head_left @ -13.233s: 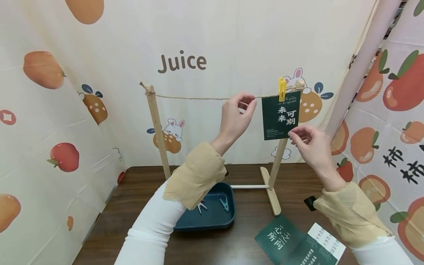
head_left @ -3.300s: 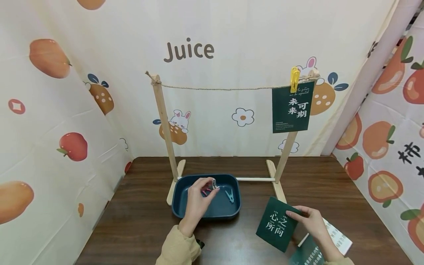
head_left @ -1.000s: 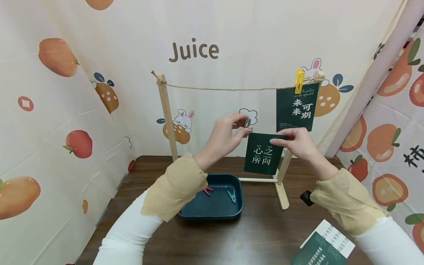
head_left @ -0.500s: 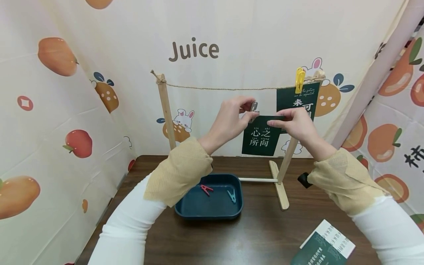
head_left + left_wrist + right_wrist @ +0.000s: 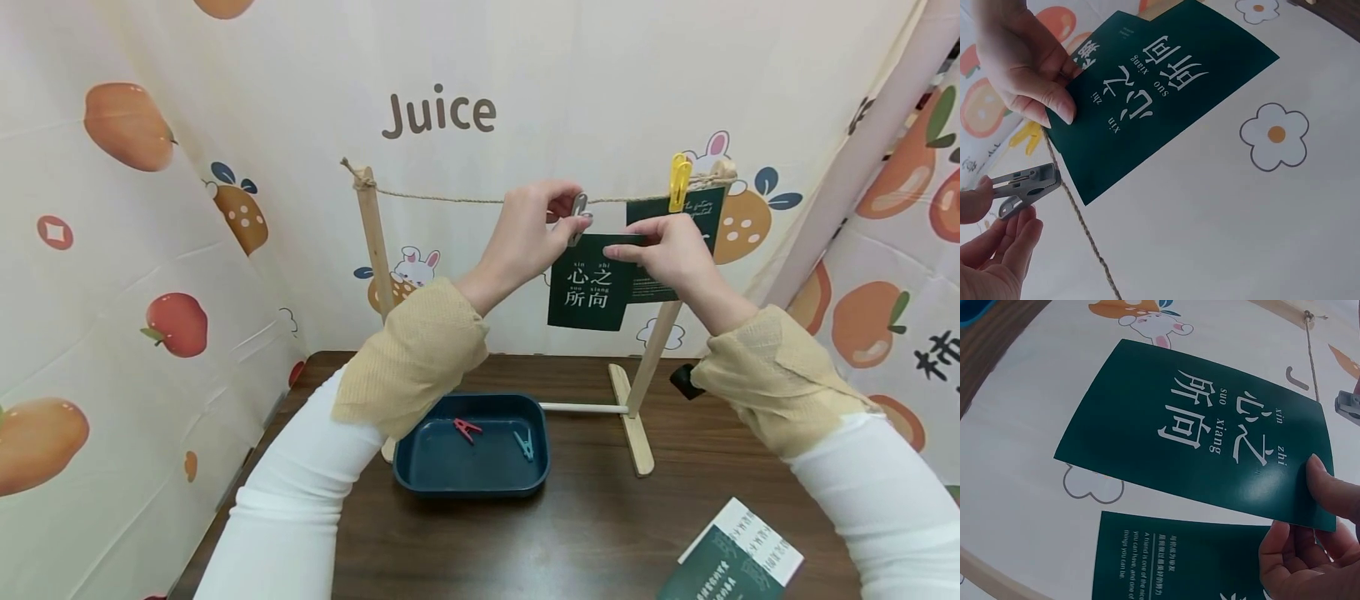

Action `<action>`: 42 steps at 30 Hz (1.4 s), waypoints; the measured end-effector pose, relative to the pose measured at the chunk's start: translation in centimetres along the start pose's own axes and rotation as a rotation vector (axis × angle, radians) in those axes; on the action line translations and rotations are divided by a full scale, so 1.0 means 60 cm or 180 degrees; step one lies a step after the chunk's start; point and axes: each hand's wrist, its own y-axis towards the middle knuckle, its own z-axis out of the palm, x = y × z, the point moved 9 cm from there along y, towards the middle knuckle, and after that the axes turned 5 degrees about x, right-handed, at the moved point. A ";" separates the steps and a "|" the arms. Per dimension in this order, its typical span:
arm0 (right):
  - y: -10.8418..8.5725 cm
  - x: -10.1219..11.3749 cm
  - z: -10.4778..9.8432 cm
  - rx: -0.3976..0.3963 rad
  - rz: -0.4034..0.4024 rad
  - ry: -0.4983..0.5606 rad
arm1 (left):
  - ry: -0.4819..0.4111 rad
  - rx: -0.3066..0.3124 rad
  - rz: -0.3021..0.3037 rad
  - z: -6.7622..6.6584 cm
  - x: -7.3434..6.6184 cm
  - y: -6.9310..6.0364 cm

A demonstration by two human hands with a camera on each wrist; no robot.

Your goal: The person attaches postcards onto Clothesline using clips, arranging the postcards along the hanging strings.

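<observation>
My left hand (image 5: 525,232) pinches a grey clothespin (image 5: 579,215) by its handles, just under the twine line (image 5: 442,199). In the left wrist view the clothespin's nose (image 5: 1052,177) lies right by the twine; whether it grips the twine I cannot tell. With thumb and fingers my right hand (image 5: 675,254) pinches the top right corner of a dark green card (image 5: 588,292) with white characters. Its top edge sits slightly below the line, left of the clothespinned green card (image 5: 651,290), which it partly overlaps. A yellow clothespin (image 5: 679,185) fixes that second card at the line's right end.
A dark blue tray (image 5: 480,490) on the brown table holds a red clothespin (image 5: 467,430) and a light blue clothespin (image 5: 525,445). Wooden posts (image 5: 654,358) carry the line. More cards (image 5: 738,552) lie at the table's right front. A printed curtain hangs behind.
The left hand took the grey clothespin from the tray and the right hand lifted the card off the table. Over the last second both rose up to the line.
</observation>
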 end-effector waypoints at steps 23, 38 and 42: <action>0.030 0.020 -0.005 0.0057 0.0271 -0.0066 | -0.0069 -0.0222 -0.0211 -0.022 0.012 0.048; 0.045 0.033 0.000 0.0056 0.0320 -0.0140 | -0.0349 -0.0317 -0.0413 -0.017 0.034 0.073; 0.047 0.037 -0.002 0.0025 0.0307 -0.0128 | -0.0493 -0.0397 -0.0485 -0.019 0.042 0.079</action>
